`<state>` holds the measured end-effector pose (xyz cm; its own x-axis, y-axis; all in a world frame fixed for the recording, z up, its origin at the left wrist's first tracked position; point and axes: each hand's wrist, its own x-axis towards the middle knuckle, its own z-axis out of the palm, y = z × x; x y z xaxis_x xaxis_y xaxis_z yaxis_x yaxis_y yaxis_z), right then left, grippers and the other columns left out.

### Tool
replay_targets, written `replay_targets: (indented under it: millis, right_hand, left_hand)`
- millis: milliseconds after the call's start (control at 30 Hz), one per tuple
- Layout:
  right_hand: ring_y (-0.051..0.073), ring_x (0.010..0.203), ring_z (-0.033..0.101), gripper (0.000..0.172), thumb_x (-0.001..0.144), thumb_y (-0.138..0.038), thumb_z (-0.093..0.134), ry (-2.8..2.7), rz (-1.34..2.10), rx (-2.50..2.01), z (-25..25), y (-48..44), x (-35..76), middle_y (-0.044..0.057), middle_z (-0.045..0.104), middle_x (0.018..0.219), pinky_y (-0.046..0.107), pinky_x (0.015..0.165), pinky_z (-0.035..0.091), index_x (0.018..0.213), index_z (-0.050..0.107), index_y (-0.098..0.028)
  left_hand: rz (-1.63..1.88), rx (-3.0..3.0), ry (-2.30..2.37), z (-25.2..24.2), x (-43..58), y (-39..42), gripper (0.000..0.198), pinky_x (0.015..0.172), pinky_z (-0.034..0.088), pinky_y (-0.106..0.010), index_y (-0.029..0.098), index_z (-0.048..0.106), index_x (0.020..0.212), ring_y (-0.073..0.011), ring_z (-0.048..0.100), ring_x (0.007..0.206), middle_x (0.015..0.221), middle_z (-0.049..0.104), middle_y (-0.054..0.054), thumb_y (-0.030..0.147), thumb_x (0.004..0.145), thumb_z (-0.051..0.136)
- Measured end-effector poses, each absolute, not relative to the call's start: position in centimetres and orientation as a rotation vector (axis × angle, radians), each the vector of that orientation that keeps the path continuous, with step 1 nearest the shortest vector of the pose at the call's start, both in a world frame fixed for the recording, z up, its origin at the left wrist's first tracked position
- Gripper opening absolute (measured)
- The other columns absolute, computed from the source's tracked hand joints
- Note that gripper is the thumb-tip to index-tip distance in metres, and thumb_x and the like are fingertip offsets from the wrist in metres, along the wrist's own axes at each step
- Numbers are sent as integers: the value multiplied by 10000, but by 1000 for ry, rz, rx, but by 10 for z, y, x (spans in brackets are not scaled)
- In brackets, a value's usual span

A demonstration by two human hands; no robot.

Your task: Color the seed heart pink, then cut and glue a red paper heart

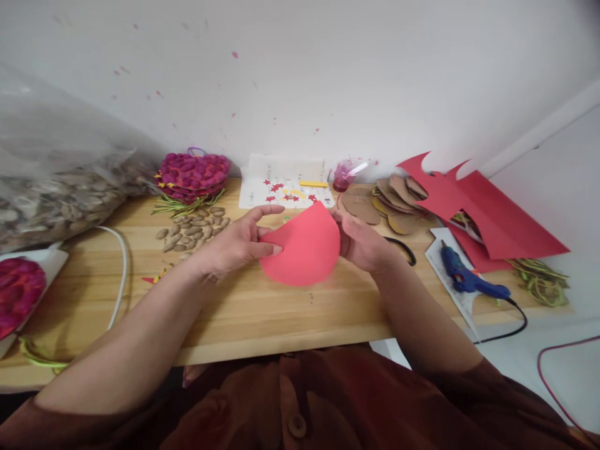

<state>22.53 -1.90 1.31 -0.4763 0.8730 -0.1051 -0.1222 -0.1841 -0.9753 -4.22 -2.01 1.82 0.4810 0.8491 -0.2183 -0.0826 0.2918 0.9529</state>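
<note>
A piece of red paper (pixel 302 250) with a rounded lower edge and a pointed top is held up over the wooden table. My left hand (pixel 241 240) pinches its left edge, thumb in front and fingers partly behind. At its right edge my right hand (pixel 360 240) grips the paper, with most of its fingertips hidden behind the sheet. Beyond the paper lies a white sheet (pixel 255 187) with small red and yellow stars and a yellow strip on it. Part of a black loop (pixel 407 249) shows beside my right wrist.
Peanuts (pixel 192 230) lie left of centre, before a purple-pink decorated piece (pixel 194 175). A clear bag (pixel 60 181) fills the left. To the right are cardboard shapes (pixel 363 206), cut red paper (pixel 510 219) and a blue glue gun (pixel 469 279) with its cord. A paint cup (pixel 342 178) stands behind.
</note>
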Motion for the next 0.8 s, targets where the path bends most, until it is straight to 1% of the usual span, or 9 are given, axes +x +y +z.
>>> replay_targets:
  millis: [67,100,200,267,433,533,600,700,800]
  right_hand:
    - [183,796,709,646,817,-775,653,-1400,1872,-844,11,-20,225,45,712,977,295,627,603,1186,618,-246]
    - [191,778,723,664,818,-786,642,-1436,1928,-851,11,-21,224,55,723,957,288,588,601,1187,605,-236]
    - [191,707,748,624,840,-759,650,-1563,2037,-990,13,-21,224,77,753,899,209,436,518,1124,602,-206]
    - [182,668,750,609,853,-759,634,-1662,2065,-1102,18,-21,224,102,770,897,181,394,472,1030,633,-177]
    - [113,468,640,633,848,-760,631,-1962,1992,-1401,27,-21,228,98,757,714,194,407,476,769,654,-133]
    - [98,450,614,611,825,-740,674,-2080,1934,-1537,32,-22,230,60,731,658,196,439,485,766,676,-132]
    - [103,481,632,585,811,-726,699,-2127,2028,-1512,35,-25,231,42,724,656,198,467,485,756,667,-145]
    - [105,512,638,560,828,-699,698,-2203,2166,-1387,40,-28,234,26,706,642,206,503,494,710,658,-154]
    - [98,502,621,488,853,-629,714,-2271,2071,-1268,40,-30,235,0,673,598,202,500,483,727,681,-159]
  left_hand:
    - [785,1132,877,18,-43,-18,978,628,532,-233,194,359,1498,-147,692,630,783,768,-13,192,672,883]
    - [802,1146,887,17,-44,-17,972,622,532,-235,197,358,1490,-148,688,619,767,761,-5,204,672,883]
    - [823,1183,917,16,-46,-15,925,621,536,-243,220,360,1447,-152,687,613,754,750,9,230,676,869]
    - [805,1209,940,15,-47,-14,860,604,521,-235,239,375,1388,-149,677,601,743,737,23,231,675,856]
    - [697,1299,960,8,-47,-13,645,533,433,-197,259,440,1201,-123,605,546,684,667,62,213,686,826]
    - [659,1367,962,4,-48,-12,543,517,390,-188,250,481,1147,-100,539,520,662,628,74,210,709,799]
    - [632,1415,968,1,-48,-12,498,514,371,-189,241,509,1124,-94,504,518,659,607,78,203,712,786]
    - [627,1500,957,-4,-49,-10,417,562,407,-204,222,558,1071,-107,547,608,782,660,38,206,715,775]
    - [644,1586,951,-8,-49,-8,344,687,478,-244,206,602,1030,-151,630,808,1008,715,-25,230,727,763]
